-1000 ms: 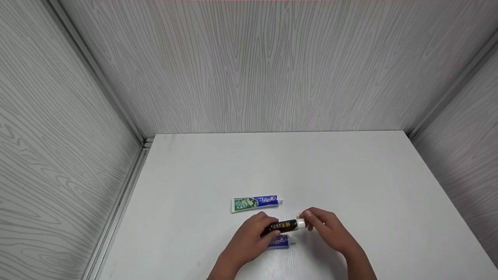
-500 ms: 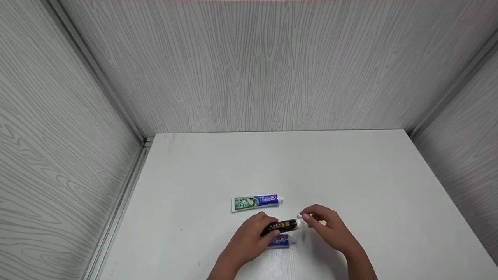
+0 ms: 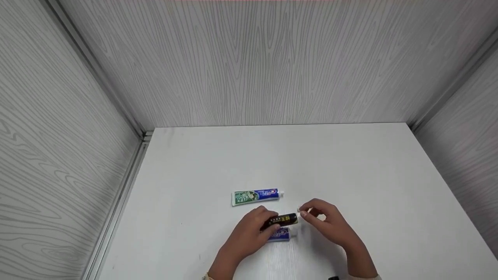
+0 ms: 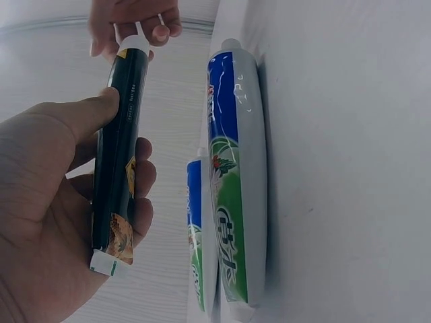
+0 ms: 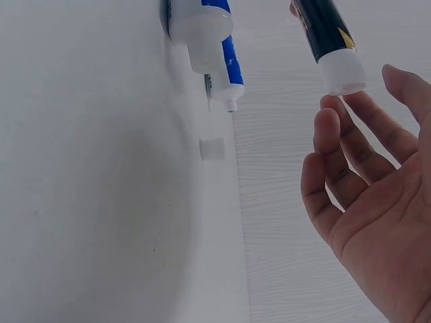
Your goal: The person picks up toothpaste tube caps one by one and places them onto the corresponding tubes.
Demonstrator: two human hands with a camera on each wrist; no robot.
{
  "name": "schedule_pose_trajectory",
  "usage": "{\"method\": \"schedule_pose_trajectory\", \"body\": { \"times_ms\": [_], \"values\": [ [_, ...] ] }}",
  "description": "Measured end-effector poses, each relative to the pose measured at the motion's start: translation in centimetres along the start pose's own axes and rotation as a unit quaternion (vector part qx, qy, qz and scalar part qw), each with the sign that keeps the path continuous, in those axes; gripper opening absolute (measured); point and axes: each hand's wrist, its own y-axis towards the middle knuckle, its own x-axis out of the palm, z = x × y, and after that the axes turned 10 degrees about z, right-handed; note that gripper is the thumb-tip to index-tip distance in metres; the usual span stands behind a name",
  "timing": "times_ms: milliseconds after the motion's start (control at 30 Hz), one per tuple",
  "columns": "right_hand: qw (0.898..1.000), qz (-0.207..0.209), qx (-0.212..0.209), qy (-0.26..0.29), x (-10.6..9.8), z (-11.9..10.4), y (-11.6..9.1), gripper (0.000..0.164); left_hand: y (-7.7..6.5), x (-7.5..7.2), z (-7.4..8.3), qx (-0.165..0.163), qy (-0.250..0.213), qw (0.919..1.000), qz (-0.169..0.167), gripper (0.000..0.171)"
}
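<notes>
My left hand [image 3: 249, 233] grips a black toothpaste tube [image 3: 284, 219] around its body, thumb on one side and fingers behind. The tube's white cap [image 5: 342, 73] points toward my right hand [image 3: 327, 221]. In the right wrist view the right fingertips [image 5: 327, 124] are at the cap's end, loosely bent, while the thumb stands apart from it. Under the held tube lies a blue-and-green toothpaste tube [image 3: 279, 235], partly covered by the left hand in the head view. A second blue-and-green tube [image 3: 256, 196] lies farther back.
A small loose white cap [image 5: 212, 149] lies on the white tabletop [image 3: 186, 167], beyond the right fingers. Wood-grain panels [image 3: 249, 62] enclose the table at the back and both sides. A small black object [image 3: 333, 278] shows at the bottom edge by the right wrist.
The right thumb and fingers have shifted slightly about the end of the black tube, and its cap shows less in the head view. The head view has tilted slightly, so everything sits higher.
</notes>
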Motion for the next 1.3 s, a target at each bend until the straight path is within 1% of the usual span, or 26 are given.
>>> {"method": "schedule_pose_trajectory", "body": {
  "times_ms": [333,467,733,967,1167,1300],
  "values": [
    [1.000,-0.001,-0.022,-0.020,0.12,-0.22,-0.05,0.012,-0.20,-0.31,0.31,0.004,0.013,0.9999,-0.001,0.035],
    [1.000,-0.002,-0.024,-0.015,0.11,-0.33,-0.12,0.012,-0.26,-0.42,0.34,0.009,0.014,0.9999,-0.004,0.034],
    [1.000,-0.006,-0.025,-0.014,0.13,-0.44,-0.22,0.017,-0.37,-0.49,0.41,0.004,0.015,0.9999,-0.003,0.034],
    [0.999,-0.016,-0.038,-0.009,0.11,-0.34,-0.31,0.028,-0.40,-0.53,0.47,0.005,0.020,0.9998,-0.002,0.034],
    [0.999,-0.020,-0.042,-0.010,0.05,-0.27,-0.54,0.030,-0.56,-0.49,0.54,-0.001,0.014,0.9999,-0.009,0.034],
    [0.999,-0.024,-0.048,-0.005,0.08,-0.27,-0.83,0.031,-0.83,-0.52,0.67,-0.002,0.022,0.9997,-0.011,0.035]
  ]
}}
